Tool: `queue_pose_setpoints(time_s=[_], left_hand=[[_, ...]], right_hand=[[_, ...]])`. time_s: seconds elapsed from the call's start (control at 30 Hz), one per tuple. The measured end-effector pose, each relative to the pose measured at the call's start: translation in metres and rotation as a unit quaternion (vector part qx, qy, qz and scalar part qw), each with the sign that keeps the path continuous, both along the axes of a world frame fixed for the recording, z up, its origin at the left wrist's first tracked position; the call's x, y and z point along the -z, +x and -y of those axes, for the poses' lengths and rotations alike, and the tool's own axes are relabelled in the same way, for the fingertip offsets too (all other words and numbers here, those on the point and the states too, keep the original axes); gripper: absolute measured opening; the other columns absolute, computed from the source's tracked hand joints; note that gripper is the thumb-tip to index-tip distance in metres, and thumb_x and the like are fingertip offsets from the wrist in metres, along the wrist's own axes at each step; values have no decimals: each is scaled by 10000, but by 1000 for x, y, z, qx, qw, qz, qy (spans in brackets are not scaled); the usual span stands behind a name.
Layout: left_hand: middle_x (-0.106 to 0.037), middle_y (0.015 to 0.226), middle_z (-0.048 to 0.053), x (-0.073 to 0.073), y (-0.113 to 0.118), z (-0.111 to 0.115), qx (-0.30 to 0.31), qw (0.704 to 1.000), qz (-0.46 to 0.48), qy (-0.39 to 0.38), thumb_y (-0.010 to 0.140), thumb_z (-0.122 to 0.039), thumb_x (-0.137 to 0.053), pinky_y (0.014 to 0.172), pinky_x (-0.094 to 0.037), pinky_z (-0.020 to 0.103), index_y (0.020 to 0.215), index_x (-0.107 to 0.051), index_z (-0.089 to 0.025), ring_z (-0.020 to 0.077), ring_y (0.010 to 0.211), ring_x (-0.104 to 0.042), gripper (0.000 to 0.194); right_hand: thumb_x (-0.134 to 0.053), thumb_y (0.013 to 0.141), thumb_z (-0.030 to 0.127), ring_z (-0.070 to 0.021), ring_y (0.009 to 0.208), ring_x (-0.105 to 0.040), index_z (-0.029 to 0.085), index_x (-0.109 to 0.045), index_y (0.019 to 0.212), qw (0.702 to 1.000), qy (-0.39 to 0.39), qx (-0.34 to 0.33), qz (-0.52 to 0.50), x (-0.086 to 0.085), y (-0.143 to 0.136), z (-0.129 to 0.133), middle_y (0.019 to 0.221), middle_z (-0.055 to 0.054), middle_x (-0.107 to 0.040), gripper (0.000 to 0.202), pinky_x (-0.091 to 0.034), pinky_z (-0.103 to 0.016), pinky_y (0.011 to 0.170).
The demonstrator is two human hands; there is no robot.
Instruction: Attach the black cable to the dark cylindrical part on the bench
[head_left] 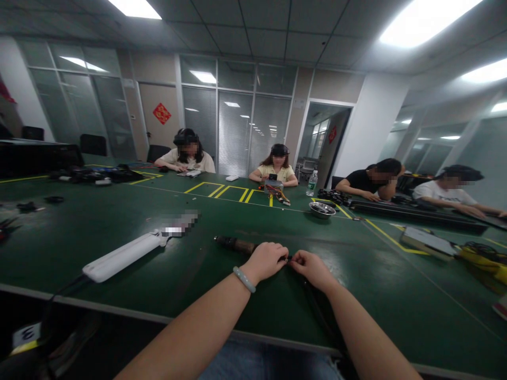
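A dark cylindrical tool [236, 244] with a brownish body lies on the green table [174, 285], its far tip pointing left. My left hand [268, 261] rests over the tool's right end, fingers closed around something small and dark. Close beside it, my right hand [311, 268] pinches at the same spot, the fingertips of both hands almost touching. What lies between the fingertips is too small to make out. From under my right hand a dark cable [319, 309] runs down over the table's near edge.
A white power strip [122, 257] lies to the left. Further back stand a metal bowl [322, 210], a water bottle [312, 183] and a bundle of wires [277, 192]. Black parts [91, 175] lie at the back left, a silver box [430, 241] at right. Several people sit across the table.
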State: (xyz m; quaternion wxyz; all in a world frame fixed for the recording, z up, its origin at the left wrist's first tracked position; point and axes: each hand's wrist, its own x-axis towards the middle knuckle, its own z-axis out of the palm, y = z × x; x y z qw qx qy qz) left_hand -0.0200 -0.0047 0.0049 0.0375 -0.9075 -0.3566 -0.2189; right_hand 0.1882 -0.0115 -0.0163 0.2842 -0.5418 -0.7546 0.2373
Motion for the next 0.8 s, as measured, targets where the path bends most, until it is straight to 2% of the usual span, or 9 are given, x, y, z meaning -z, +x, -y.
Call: queue_pose_setpoints(time_s=[0.2,0.43,0.8], left_hand=[[-641,955,30,-1,1,1,-5,1000,-5,-1,889,-321,-582,823,-434,313,899,-599,-212,187,914,-600,111],[-648,954,33,-2,2,2,-8,1000,-2,-6,901,-266,-549,834,-434,310,966,-596,-219,187,923,-603,92],[-640,933,19,-3,5,3,-19,1000,12,-12,880,-312,-604,795,-425,308,911,-588,-210,185,910,-591,108]], right_hand=[[-600,812,341,-136,610,-558,187,-655,831,1000,2,2,-2,-1,-1,1,688,3,-643,164,-386,-231,543],[-612,802,337,-130,575,-541,178,-653,815,1000,-2,7,-2,0,-1,0,660,5,-635,164,-370,-226,525],[-620,799,320,-127,620,-566,174,-665,813,1000,16,13,6,-1,-1,1,697,2,-658,153,-391,-221,561]])
